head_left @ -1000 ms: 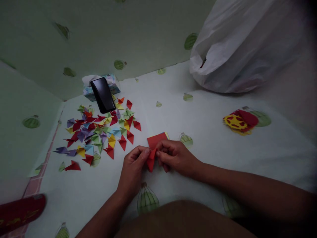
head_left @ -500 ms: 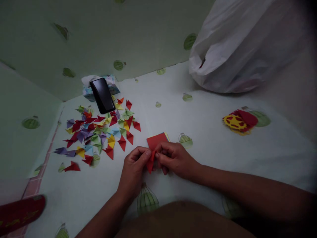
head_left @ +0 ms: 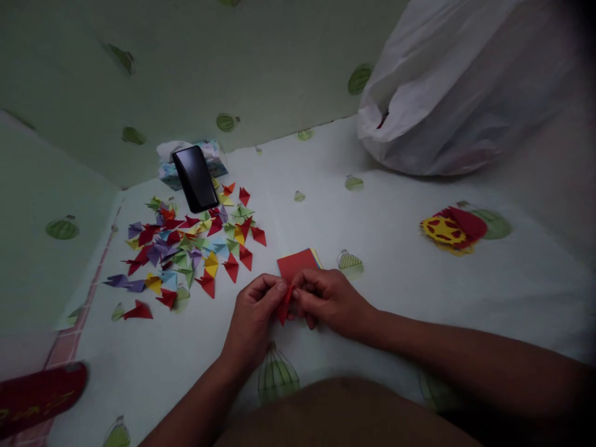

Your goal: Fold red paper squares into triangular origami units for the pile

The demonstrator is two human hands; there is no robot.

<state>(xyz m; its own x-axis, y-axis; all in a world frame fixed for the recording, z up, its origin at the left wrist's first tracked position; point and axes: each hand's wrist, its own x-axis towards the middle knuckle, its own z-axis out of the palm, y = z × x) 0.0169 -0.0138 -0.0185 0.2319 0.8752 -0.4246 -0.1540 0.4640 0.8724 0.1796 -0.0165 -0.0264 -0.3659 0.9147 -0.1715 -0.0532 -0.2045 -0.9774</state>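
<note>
Between my two hands is a small folded piece of red paper [head_left: 284,305], its pointed end hanging down. My left hand [head_left: 255,313] pinches its left side with thumb and forefinger. From the other side, my right hand [head_left: 328,299] grips its upper right edge with the fingertips, which partly hide it. Just beyond my hands lies a stack of square coloured paper [head_left: 298,262] with a red sheet on top. To the left spreads a pile of small folded paper figures [head_left: 186,248] in red, yellow, green, blue and purple.
A black phone [head_left: 195,179] leans on a tissue box [head_left: 170,175] behind the pile. At the back right stands a white plastic bag [head_left: 433,124]. Yellow and red cut-out pieces [head_left: 449,230] lie at right. A dark red object [head_left: 41,397] is at lower left.
The view has shifted very slightly. Both hands keep their pinch on the red paper, whose visible face looks a little narrower now.
</note>
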